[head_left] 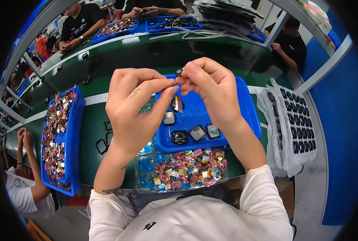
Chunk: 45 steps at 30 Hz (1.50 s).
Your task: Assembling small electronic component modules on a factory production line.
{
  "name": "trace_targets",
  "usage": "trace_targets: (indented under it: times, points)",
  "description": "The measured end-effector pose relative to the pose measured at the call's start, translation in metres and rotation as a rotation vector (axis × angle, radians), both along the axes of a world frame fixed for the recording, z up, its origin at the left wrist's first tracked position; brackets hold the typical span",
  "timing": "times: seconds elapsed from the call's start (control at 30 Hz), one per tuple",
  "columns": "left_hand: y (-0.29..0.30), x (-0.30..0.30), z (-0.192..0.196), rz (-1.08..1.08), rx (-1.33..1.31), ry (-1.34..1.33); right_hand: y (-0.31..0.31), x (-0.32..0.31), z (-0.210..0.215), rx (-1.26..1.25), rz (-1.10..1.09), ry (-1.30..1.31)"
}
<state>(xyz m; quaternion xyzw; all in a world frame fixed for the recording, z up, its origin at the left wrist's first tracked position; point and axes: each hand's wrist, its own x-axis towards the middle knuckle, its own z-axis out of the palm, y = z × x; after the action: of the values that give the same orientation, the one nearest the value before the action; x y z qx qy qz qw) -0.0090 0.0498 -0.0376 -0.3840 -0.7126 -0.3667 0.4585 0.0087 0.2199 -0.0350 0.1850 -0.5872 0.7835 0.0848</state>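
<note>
Head view: both hands (175,96) pinch a small part (178,73).

Both hands (175,96) raised, fingertips pinched together, prob. touching.

Glossy blue plastic tray (243,105), smooth green belt (147,56), seemingly foil-wrapped parts (187,166)

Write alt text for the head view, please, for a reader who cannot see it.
Both hands, left hand and right hand, pinch a tiny part together above a blue tray holding small square components. A clear tray of pink parts lies nearer.
</note>
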Motion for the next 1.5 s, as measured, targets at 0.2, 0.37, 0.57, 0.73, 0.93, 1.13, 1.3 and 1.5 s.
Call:
trace_targets:
  times: [0.2,0.37,0.57,0.73,0.93,1.13,1.3,1.5]
  points:
    - [0.0,0.005,-0.001,-0.09,0.047,-0.197,-0.009,-0.002,-0.001,-0.055,-0.136,0.094]
    - [-0.004,0.002,0.0,-0.305,0.185,-0.681,-0.006,-0.002,-0.004,0.047,-0.132,0.128]
    - [-0.007,0.005,0.002,-0.399,0.235,-0.81,0.002,-0.004,-0.003,0.044,-0.025,0.17]
    - [-0.008,0.0,0.0,-0.488,0.239,-0.822,0.003,-0.001,-0.006,-0.094,0.241,-0.066]
    - [-0.015,0.001,0.008,-0.679,0.205,-0.927,0.007,-0.014,-0.008,0.037,0.089,-0.042]
    - [-0.02,-0.004,0.008,-0.639,0.263,-0.942,0.008,-0.037,-0.044,1.414,-0.687,0.449]
    - [-0.021,-0.003,0.008,-0.636,0.226,-0.947,-0.005,-0.025,-0.064,1.558,-0.223,0.301]
    - [-0.02,0.0,0.008,-0.635,0.237,-0.956,-0.021,-0.02,-0.077,1.564,-0.071,0.345]
